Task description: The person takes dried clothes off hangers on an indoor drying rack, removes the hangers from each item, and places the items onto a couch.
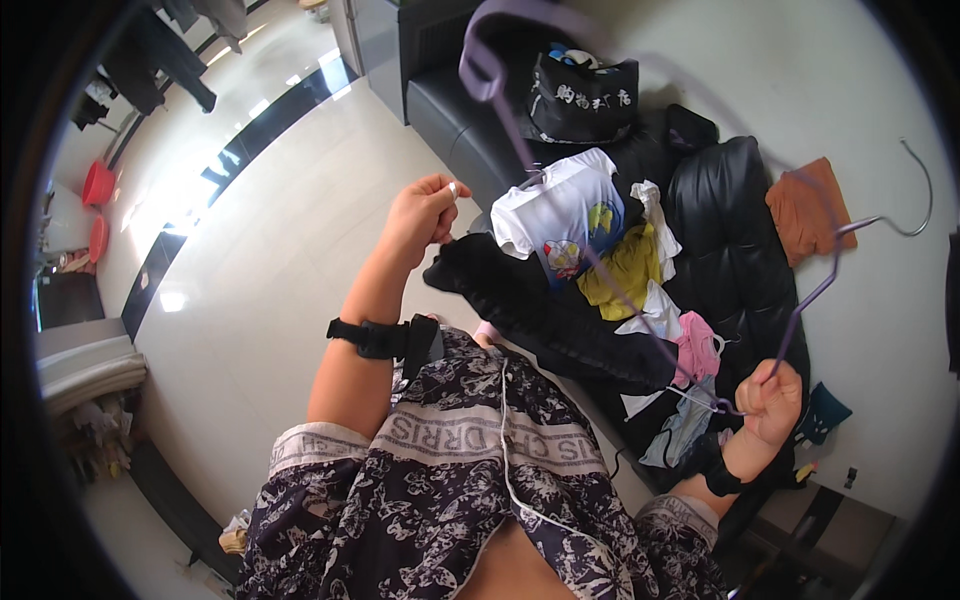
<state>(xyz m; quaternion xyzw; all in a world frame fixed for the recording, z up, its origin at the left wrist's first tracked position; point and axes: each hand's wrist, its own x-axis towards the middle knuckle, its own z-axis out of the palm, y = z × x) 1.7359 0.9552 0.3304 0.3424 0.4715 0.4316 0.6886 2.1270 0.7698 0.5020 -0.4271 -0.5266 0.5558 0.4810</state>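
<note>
My left hand pinches one end of a long black garment, a white ring on one finger. From there the garment slants down to the right, in front of the sofa. In my right hand is a purple clothes hanger, gripped at one corner. Its metal hook points to the right, and the hanger's wide end looms blurred close to the camera. Behind it, a white printed T-shirt lies on the sofa beside a mustard-yellow garment. A pink garment on a small white hanger is near my right hand.
The black leather sofa carries a black bag bearing writing. An orange cushion rests behind its back. At the far left are red basins and hanging clothes. Pale glossy tiles cover the floor.
</note>
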